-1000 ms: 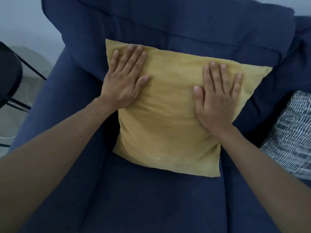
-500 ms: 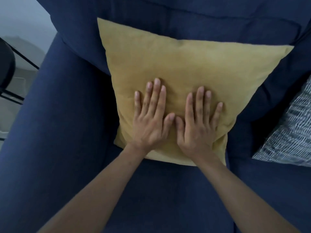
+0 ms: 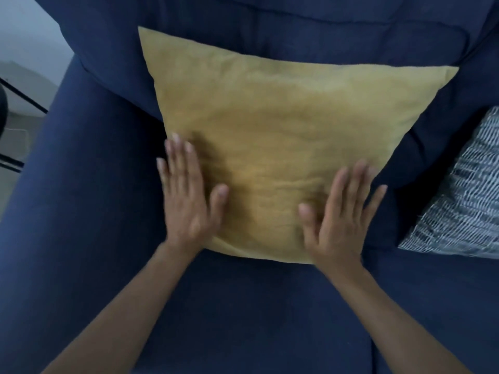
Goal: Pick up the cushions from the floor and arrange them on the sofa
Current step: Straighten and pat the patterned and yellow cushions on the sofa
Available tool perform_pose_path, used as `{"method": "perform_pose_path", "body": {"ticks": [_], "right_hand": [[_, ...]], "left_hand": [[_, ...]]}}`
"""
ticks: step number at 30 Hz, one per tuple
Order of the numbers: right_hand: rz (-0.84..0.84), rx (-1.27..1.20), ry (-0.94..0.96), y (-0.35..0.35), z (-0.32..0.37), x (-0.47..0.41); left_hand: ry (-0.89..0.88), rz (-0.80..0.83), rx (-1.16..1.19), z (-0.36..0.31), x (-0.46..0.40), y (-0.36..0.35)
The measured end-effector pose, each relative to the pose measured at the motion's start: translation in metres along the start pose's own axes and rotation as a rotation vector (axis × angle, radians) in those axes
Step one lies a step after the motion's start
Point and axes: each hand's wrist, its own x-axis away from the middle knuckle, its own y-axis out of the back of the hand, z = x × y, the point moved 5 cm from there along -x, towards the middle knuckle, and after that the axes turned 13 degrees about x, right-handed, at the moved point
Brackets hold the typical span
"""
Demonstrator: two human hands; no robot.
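A mustard yellow cushion (image 3: pixel 283 136) leans against the backrest of the dark blue sofa (image 3: pixel 86 211), its lower edge on the seat. My left hand (image 3: pixel 186 201) lies flat on the cushion's lower left edge with its fingers spread. My right hand (image 3: pixel 340 214) lies flat on the lower right corner, fingers also apart. Neither hand grips the fabric. A second cushion (image 3: pixel 464 195) with a black-and-white woven pattern rests on the seat at the right, partly cut off by the frame edge.
The sofa's left armrest (image 3: pixel 48 184) runs down the left side. Beyond it I see pale floor and the thin black legs of a piece of furniture (image 3: pixel 24 98).
My hands slid from the cushion's upper corners down to its lower middle, then apart to the lower left and right edges. The cushion stays leaning on the backrest.
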Motion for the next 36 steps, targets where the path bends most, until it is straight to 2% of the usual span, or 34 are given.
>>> {"method": "perform_pose_path", "body": {"ticks": [3,5,10,13,15,17,19,22,24,26,28,31,33,36], "right_hand": [[0.044,-0.018,0.286,-0.012,0.033,0.042],[0.062,0.035,0.351,-0.028,0.035,0.058],[0.080,0.152,0.269,-0.055,-0.004,0.049],[0.131,0.156,0.177,-0.052,-0.030,0.053],[0.163,0.123,0.106,-0.042,-0.041,0.060],[0.163,0.076,0.118,-0.029,-0.036,0.068],[0.121,0.040,0.233,-0.019,-0.015,0.077],[0.100,0.075,0.407,-0.026,0.021,0.087],[0.108,0.135,0.456,-0.040,0.028,0.084],[0.119,0.188,0.449,-0.052,0.019,0.074],[0.123,0.228,0.426,-0.056,0.001,0.070],[0.169,0.180,0.356,-0.039,-0.026,0.078],[0.166,0.081,0.310,-0.018,-0.031,0.075],[0.059,0.010,0.273,0.012,-0.005,0.022]], "left_hand": [[-0.249,0.165,-0.010,-0.046,0.040,-0.037],[-0.270,0.178,-0.046,-0.044,0.057,-0.061],[-0.054,0.114,-0.166,0.025,0.047,-0.062],[0.159,0.158,-0.133,0.062,0.047,-0.037],[0.203,0.167,-0.097,0.070,0.050,-0.016],[0.147,0.172,-0.104,0.063,0.053,0.000],[0.039,0.201,-0.132,0.045,0.062,0.000],[-0.149,0.284,-0.149,0.010,0.081,-0.027],[-0.207,0.297,-0.171,0.000,0.089,-0.047],[-0.163,0.298,-0.244,0.016,0.085,-0.055],[-0.045,0.316,-0.317,0.047,0.079,-0.046],[0.069,0.310,-0.271,0.080,0.075,-0.012],[0.025,0.282,-0.193,0.073,0.064,0.011],[-0.150,0.201,-0.062,0.019,0.016,0.018]]}}
